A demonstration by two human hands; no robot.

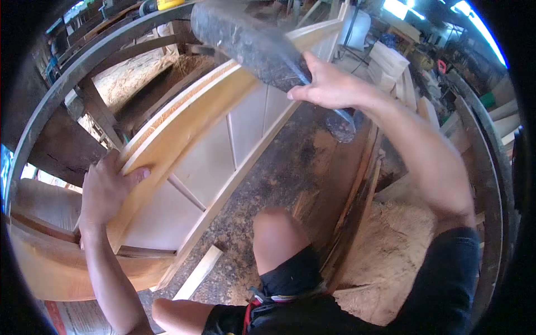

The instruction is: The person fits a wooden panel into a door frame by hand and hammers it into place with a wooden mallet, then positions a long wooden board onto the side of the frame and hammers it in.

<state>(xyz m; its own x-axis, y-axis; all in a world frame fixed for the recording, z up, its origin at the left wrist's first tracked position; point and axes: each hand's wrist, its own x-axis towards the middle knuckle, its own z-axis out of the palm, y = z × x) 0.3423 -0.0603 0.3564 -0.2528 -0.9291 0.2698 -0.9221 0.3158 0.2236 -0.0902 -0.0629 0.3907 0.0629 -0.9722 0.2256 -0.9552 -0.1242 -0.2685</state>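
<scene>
A dark, speckled floor (268,167) spreads below and between both hands. The largest thing on it is a wooden frame (209,146), slanting from beneath the left hand (111,187) up past the far side of the right hand (329,84); it has a curved yellowish rail (204,109) and pale panels split by narrow strips. A heap of sawdust (385,251) lies nearer the body than the right hand, under that forearm. From the right hand a dark grey block (245,47), blurred, reaches leftward above the frame. That hand is partly closed about the block's near end, thumb and forefinger apart, its other fingers hidden. The left hand is curled over the curved rail's edge, gripping it, thumb along the inner face. A pale wood strip (198,273) lies to the right of the left forearm, and a thin bluish rod (345,115) shows just below the right hand.
</scene>
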